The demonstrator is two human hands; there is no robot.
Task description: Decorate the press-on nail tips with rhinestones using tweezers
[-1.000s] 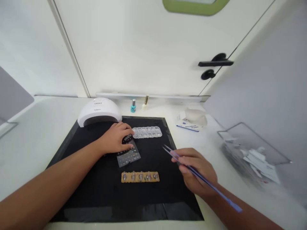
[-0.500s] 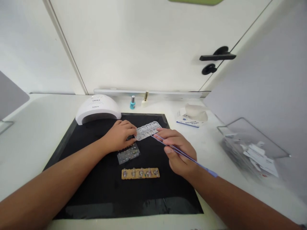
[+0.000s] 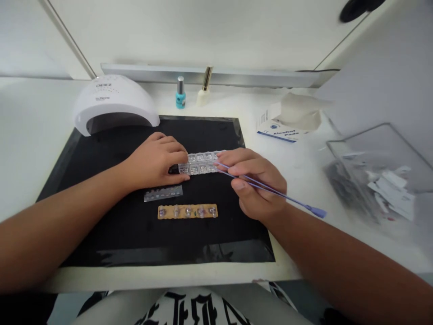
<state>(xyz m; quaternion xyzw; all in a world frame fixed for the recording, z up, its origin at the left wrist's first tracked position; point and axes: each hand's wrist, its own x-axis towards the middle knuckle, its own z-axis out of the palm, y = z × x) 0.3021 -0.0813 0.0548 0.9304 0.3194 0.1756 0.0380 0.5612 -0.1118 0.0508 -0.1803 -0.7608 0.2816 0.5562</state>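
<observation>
My left hand (image 3: pixel 157 160) grips the left end of a clear compartment case (image 3: pixel 200 169) between thumb and fingers, over the black mat (image 3: pixel 118 225). Purple tweezers (image 3: pixel 270 189) are held in my right hand (image 3: pixel 259 183), their tips at the right part of the case, where my fingertips also touch it. Small shiny pieces sit in the case's compartments. Just below my left hand lies a small transparent sheet (image 3: pixel 163 193) dotted with tiny pieces. Nearer the front, a yellow strip (image 3: pixel 181 212) bears several shiny nail pieces.
A white lamp (image 3: pixel 117 101) stands at the back left. Behind the mat are a blue bottle (image 3: pixel 180 97) and a white bottle (image 3: pixel 203 95). At right are an alcohol pads box (image 3: pixel 279 128) and a clear bin (image 3: pixel 375 180) of packets.
The view has tilted down, showing the table's front edge and clothing. The case now lies level rather than slanted, and the small sheet has turned flatter under my left hand.
</observation>
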